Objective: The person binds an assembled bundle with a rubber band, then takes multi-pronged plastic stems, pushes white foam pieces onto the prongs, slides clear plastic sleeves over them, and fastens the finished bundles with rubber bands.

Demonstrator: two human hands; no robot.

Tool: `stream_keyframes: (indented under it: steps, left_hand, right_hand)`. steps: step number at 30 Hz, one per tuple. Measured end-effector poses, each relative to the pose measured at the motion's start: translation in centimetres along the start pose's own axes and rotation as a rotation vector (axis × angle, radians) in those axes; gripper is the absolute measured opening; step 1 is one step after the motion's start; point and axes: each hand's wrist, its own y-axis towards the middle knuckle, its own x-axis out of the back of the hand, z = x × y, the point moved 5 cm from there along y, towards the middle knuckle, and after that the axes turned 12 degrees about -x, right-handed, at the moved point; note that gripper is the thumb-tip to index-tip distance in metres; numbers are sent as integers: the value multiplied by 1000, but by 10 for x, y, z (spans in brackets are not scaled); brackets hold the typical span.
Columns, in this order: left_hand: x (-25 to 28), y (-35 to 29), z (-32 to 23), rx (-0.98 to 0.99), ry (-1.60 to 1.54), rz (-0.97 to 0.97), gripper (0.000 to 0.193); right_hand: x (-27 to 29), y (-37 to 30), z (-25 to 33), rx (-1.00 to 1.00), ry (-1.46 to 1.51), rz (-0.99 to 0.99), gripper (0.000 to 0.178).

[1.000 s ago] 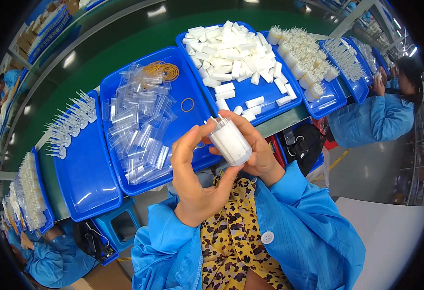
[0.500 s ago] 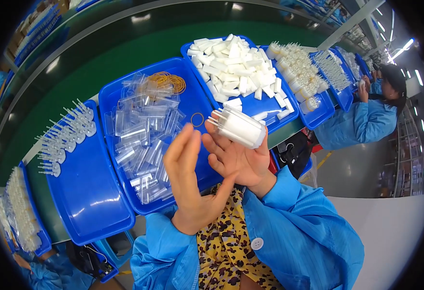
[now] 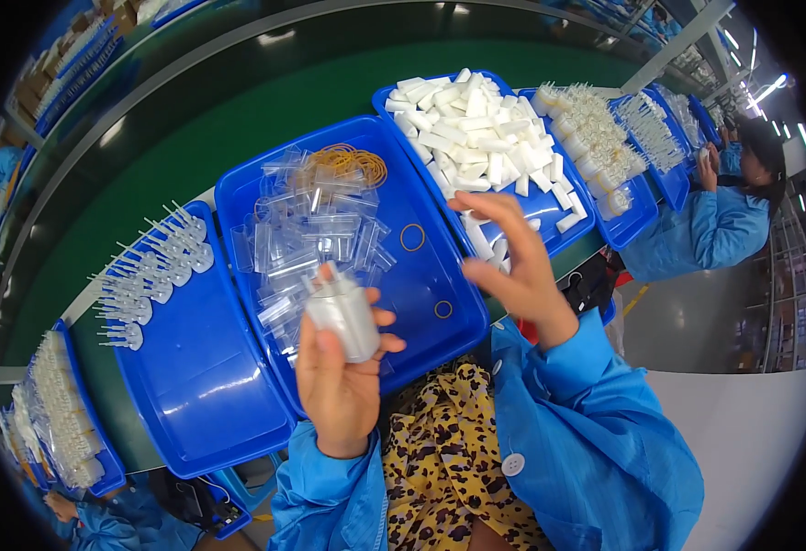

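Observation:
My left hand (image 3: 343,395) is wrapped around a white, roughly cylindrical assembly (image 3: 348,323) with clear plastic around it and short prongs at its upper end. It is held above the front of a blue tray (image 3: 421,303) containing clear plastic sleeves (image 3: 320,230) and orange-brown rubber bands (image 3: 343,163). Apart from it, my right hand (image 3: 524,280) holds nothing, its thumb and fingers spread. It hovers over the near edge of the neighbouring blue tray (image 3: 564,237), beside white foam blocks (image 3: 486,129).
Farther left, white pronged pieces (image 3: 160,266) stand along the back of a blue tray (image 3: 201,404). White bundles (image 3: 582,138) fill another tray on the right. A green conveyor belt (image 3: 183,138) runs behind the trays. A co-worker in blue (image 3: 706,230) is at the far right.
The white assembly has passed from my right hand to my left, which moved left and lower with it. My right hand has swung up and right toward the foam blocks, emptied.

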Motion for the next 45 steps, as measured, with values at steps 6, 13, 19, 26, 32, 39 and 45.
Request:
stream_keyframes:
  steps: [6,13,19,26,32,39,45]
  left_hand:
    - [7,-5,-6,-147,-44,-89,48]
    - [3,-3,11,-10,-169,-34,59]
    - [-1,-5,23,26,-274,39,59]
    - [-15,0,36,50,-353,1,57]
    - [-25,1,48,94,-166,72,46]
    - [-38,0,56,43,129,106,43]
    - [-12,7,60,36,-601,1,52]
  right_hand:
    - [-40,25,-18,179,-463,35,17]
    - [-45,23,-38,-153,42,149,4]
    - [-26,3,-38,-619,1213,386,9]
    - [0,-7,-29,-474,920,331,6]
    - [23,-10,1,-113,688,311,47]
    - [9,0,27,92,-18,311,52]
    - [25,-7,3,268,-191,247,26]
